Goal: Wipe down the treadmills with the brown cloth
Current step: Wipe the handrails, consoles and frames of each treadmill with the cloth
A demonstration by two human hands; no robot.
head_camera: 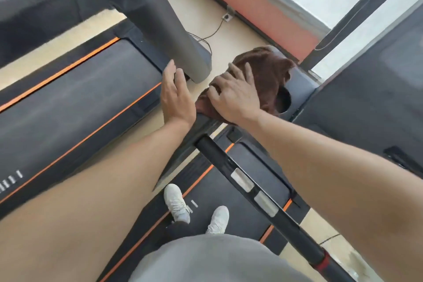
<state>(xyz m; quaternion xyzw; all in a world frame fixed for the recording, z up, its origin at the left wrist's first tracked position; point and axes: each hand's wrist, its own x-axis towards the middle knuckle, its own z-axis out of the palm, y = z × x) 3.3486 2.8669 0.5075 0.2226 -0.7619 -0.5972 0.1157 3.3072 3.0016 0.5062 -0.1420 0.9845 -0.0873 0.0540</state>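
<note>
1. Treadmill the person stands on (231,190): belt with orange edge stripes at lower centre of frame, white shoes (176,204) on it. Its grey console corner (299,82) with a round cup recess sits at centre right.
2. Neighbouring treadmill (75,89): fills the left of frame, its grey upright (169,36) running from top centre down to mid frame.
3. Black handrail (258,192): diagonal from centre to lower right, two silver pads on it.
4. Brown cloth (267,71): bunched on the console corner, centre right of frame, partly draped over the near edge and covering part of the cup recess.
5. Right hand (235,98): grip is spread, fingers mostly straight, palm pressing flat on the cloth; not clenched round it.
6. Left hand (177,96): grip is open and holds nothing, fingers straight, tips next to the base of the neighbour's upright; contact can't be confirmed.
7. Risks, judged: a flat press rather than a clench means the cloth could slide off the console edge and drop to the floor gap between the machines. The bunched cloth may skip the cup recess. Leaning forward with both arms out while standing on a belt could cost balance.
</note>
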